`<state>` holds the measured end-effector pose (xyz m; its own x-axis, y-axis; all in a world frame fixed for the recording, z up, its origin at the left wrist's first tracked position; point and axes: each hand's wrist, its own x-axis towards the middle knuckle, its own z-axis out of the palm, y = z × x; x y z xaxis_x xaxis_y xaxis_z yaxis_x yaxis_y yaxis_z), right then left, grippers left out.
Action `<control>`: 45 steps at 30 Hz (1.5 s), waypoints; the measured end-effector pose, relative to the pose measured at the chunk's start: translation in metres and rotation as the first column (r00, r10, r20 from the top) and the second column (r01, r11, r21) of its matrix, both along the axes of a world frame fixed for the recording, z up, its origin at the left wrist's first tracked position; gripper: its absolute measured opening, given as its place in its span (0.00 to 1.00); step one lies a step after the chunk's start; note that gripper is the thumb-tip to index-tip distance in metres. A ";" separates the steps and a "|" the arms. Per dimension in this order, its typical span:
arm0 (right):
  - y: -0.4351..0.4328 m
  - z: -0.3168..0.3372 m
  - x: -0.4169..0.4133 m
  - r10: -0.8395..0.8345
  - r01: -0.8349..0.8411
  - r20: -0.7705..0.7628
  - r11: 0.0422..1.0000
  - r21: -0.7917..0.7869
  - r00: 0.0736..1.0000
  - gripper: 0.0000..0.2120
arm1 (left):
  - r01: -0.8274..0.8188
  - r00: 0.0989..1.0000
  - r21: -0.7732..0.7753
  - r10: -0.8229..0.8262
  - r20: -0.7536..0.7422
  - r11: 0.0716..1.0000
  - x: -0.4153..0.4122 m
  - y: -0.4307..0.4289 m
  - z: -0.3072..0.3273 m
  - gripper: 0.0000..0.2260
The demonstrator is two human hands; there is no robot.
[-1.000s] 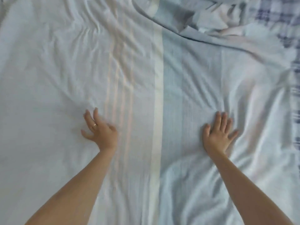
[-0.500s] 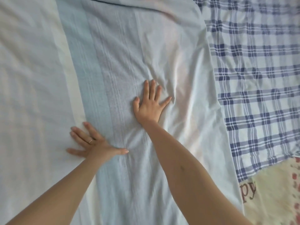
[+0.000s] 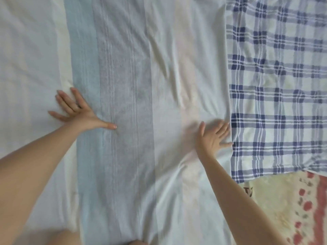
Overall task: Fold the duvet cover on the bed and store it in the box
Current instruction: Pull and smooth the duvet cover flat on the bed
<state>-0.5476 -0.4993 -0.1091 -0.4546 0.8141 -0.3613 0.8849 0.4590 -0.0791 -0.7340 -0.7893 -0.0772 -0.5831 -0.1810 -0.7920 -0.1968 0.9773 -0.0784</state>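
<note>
A thin, pale white duvet cover with soft blue and grey stripes (image 3: 168, 68) lies spread flat over the bed and fills most of the view. The left hand (image 3: 79, 112) presses on it palm down, fingers spread, at the left border of its blue stripe. The right hand (image 3: 214, 137) lies flat and splayed at the cover's right edge, fingertips touching the seam where a blue-and-white checked sheet (image 3: 279, 85) begins. The cover looks light, limp and quick to wrinkle, and it will likely slide over the sheet. It is probably best pinched along that right edge or at a corner. All its corners fall outside the frame, the right hand's fingers are blurred, and no box is in view.
</note>
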 end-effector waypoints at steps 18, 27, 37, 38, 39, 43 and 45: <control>0.009 -0.040 0.014 0.525 -0.521 -0.081 0.851 0.062 0.847 0.32 | -0.009 1.000 -0.029 0.008 -0.022 1.000 0.002 0.015 -0.018 0.77; -0.039 -0.004 0.022 0.425 -0.424 -0.057 0.905 0.031 0.903 0.33 | -0.317 0.903 0.186 0.356 -0.242 0.930 0.071 0.009 0.007 0.61; -0.102 -0.031 0.116 0.446 -0.445 -0.013 0.895 0.033 0.895 0.35 | -0.352 0.883 0.218 0.400 -0.244 0.910 0.133 -0.005 -0.040 0.67; -0.100 -0.032 0.116 0.454 -0.453 -0.024 0.891 0.042 0.891 0.35 | -0.354 0.884 0.215 0.400 -0.240 0.910 0.132 -0.004 -0.039 0.67; -0.102 -0.033 0.121 0.456 -0.454 -0.035 0.889 0.054 0.889 0.35 | -0.354 0.879 0.215 0.402 -0.257 0.910 0.136 -0.008 -0.042 0.67; -0.107 -0.037 0.131 0.447 -0.438 -0.065 0.891 0.119 0.892 0.34 | -0.340 0.870 0.236 0.400 -0.287 0.910 0.143 -0.008 -0.048 0.67; -0.106 -0.039 0.136 0.453 -0.439 -0.082 0.887 0.144 0.888 0.34 | -0.330 0.875 0.247 0.394 -0.282 0.911 0.148 -0.008 -0.050 0.68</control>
